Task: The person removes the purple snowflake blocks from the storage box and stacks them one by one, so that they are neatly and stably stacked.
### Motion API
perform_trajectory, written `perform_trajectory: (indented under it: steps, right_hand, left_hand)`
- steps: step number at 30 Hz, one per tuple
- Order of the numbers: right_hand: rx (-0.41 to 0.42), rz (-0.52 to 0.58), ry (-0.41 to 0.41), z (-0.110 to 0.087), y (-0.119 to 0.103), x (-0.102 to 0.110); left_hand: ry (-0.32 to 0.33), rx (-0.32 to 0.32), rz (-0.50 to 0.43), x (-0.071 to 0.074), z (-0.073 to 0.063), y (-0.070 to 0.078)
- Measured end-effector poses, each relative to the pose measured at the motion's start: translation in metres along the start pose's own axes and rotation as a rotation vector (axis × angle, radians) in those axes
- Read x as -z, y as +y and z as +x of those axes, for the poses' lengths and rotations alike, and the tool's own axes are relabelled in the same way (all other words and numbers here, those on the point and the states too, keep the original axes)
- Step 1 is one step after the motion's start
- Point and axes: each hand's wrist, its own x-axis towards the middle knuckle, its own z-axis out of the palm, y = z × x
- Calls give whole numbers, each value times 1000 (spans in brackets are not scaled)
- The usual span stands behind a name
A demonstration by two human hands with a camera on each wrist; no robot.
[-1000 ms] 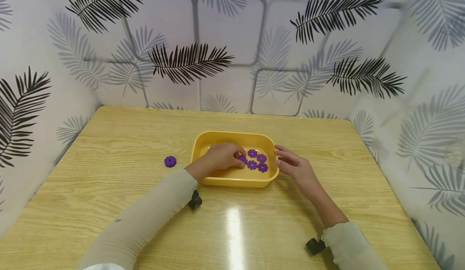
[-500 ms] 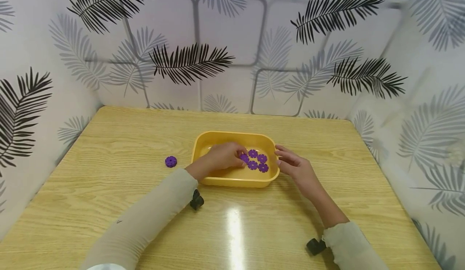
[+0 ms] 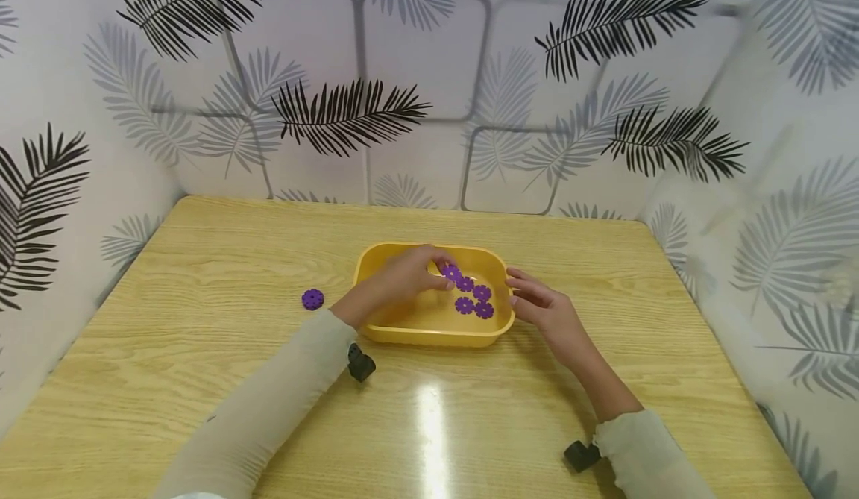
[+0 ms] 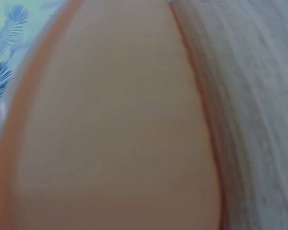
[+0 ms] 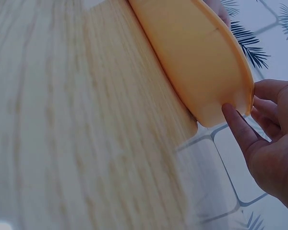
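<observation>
My left hand (image 3: 405,275) reaches into the yellow plastic bin (image 3: 429,339) and pinches a purple notched, flower-shaped disc (image 3: 452,273) between fingers and thumb. Several similar purple discs (image 3: 464,305) lie flat on the bin's floor, just right of the fingertips. At the bin's right end, my right hand (image 3: 542,306) rests its fairly straight fingers and thumb against the outside. The right wrist view shows the thumb on the outer wall of the bin (image 5: 197,52) and the other fingers by its rim. Only the bare wrist and the table fill the left wrist view.
On the wooden table (image 3: 235,253), left of the bin, sits a small stack of purple discs (image 3: 312,299). Leaf-patterned sheeting (image 3: 429,163) rises behind the table and along both sides. Black wrist cameras (image 3: 581,456) stick out from the cuffs.
My left hand has moved toward the back of the bin, carrying one purple disc away from the front of the group. My right hand has stayed at the bin's right end.
</observation>
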Motion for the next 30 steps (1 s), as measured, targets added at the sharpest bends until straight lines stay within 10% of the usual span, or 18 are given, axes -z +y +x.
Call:
perform_trajectory:
  steps: [30]
  right_hand:
    - [-7, -3, 2, 0, -2, -1]
  left_hand:
    - [260, 4, -136, 63, -95, -33]
